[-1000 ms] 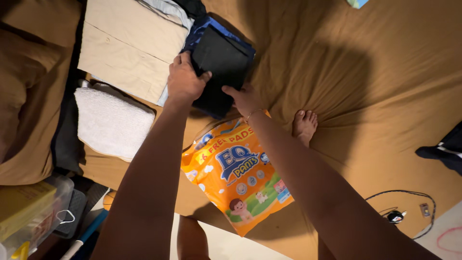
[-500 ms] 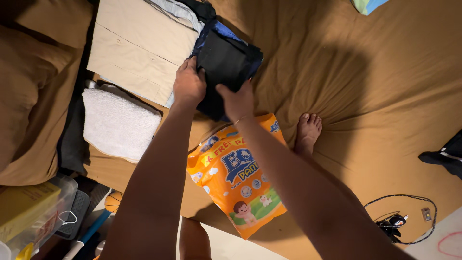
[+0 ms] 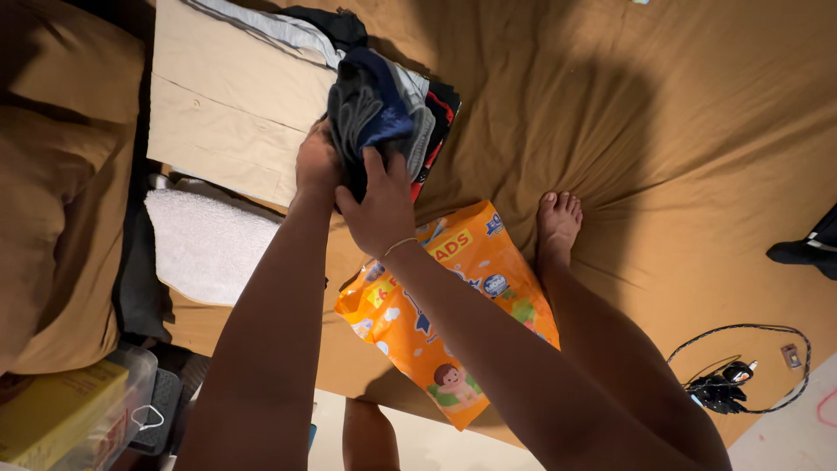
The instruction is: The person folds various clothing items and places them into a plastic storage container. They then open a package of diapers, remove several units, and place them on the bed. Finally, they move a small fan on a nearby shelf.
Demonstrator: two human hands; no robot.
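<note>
Bed with brown sheet (image 3: 697, 131) fills my view. Surroundings first: beige folded shirt (image 3: 235, 105) at 10 o'clock of the hands, touching the clothes stack. White towel (image 3: 205, 244) at 8 o'clock, just beside the left forearm. Orange diaper pack (image 3: 453, 305) at 5 o'clock, partly under my right forearm. Bare foot (image 3: 556, 222) at 3 o'clock, just beside the pack. Black cable (image 3: 741, 379) far out at 4 o'clock, well apart. Brown pillow (image 3: 52, 174) at 9 o'clock. Clear plastic bin (image 3: 105, 410) with a yellow box at 7 o'clock, off the bed edge.

Folded clothes stack (image 3: 388, 118) (dark grey, navy, grey, red edge showing) sits at 12 o'clock on the sheet, tipped up on its edge.

Left hand (image 3: 316, 161): at the stack's left lower side, fingers hidden behind the fabric, can't tell the grip. Right hand (image 3: 377, 209): palm down, crossing over towards the left one, fingers together and clamped on the stack's near edge. Both arms extended forward.
</note>
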